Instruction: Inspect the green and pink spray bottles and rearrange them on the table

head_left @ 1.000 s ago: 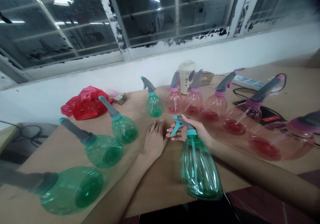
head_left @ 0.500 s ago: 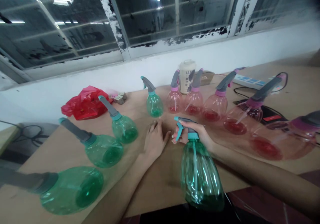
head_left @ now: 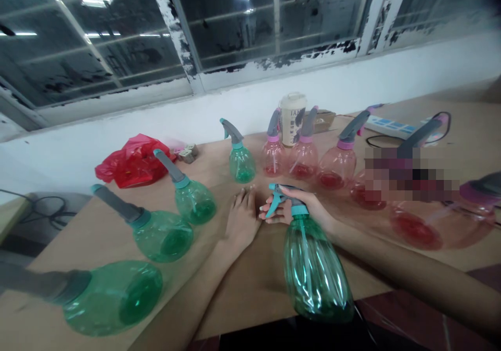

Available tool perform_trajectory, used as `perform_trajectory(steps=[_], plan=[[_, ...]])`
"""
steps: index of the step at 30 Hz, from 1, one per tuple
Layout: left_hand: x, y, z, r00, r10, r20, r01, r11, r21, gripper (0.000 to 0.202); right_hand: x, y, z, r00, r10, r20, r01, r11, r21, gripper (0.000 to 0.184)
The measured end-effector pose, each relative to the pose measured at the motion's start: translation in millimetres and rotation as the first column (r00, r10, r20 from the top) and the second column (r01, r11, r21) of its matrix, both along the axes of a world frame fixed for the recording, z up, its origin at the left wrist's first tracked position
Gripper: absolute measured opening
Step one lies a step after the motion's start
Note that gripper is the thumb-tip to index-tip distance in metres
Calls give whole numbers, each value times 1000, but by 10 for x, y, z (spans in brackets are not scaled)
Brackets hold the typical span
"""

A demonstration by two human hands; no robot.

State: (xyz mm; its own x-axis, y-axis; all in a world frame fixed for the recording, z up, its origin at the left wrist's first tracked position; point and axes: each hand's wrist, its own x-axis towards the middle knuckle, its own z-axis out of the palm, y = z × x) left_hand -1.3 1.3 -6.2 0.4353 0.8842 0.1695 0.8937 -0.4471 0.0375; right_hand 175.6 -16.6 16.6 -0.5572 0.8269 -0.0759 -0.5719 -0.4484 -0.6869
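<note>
Snugly, right-hand fingers (head_left: 276, 211) circle a green spray bottle (head_left: 315, 273); the left hand (head_left: 243, 220) lies open.

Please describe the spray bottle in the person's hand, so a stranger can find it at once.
Find the wooden table under the window. Green and pink spray bottles make an arc on it. The one to pick is the green spray bottle, the only one gripped by the neck, in the person's right hand.

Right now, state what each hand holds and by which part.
The right hand holds a green spray bottle by its sprayer head; the left hand holds nothing.
</note>
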Motion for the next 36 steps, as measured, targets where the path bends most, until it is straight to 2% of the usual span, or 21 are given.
perform_trajectory(steps=[4, 10, 17, 24, 28, 36], plan=[[-8, 3, -9, 999, -36, 10, 36, 999, 13, 51, 1, 2, -1, 1000, 4, -8, -4, 1000, -6, 29], [15, -13, 14, 1000, 24, -8, -24, 1000, -20, 54, 6, 7, -9, 1000, 12, -17, -12, 1000, -9, 29], [7, -25, 35, 1000, 7, 3, -7, 1000, -16, 53, -1, 4, -4, 1000, 13, -8, -13, 1000, -6, 29], [39, -39, 27, 996, 48, 80, -52, 997, 50, 53, 18, -46, 19, 993, -64, 95, 52, 991, 124, 27], [34, -34, 28, 996, 45, 72, -48, 998, 35, 51, 15, -55, 59, 997, -68, 29, 62, 985, 162, 24], [41, -39, 61, 997, 69, 33, -69, 998, -15, 55, 12, 27, -5, 996, -77, 35, 74, 995, 70, 30]])
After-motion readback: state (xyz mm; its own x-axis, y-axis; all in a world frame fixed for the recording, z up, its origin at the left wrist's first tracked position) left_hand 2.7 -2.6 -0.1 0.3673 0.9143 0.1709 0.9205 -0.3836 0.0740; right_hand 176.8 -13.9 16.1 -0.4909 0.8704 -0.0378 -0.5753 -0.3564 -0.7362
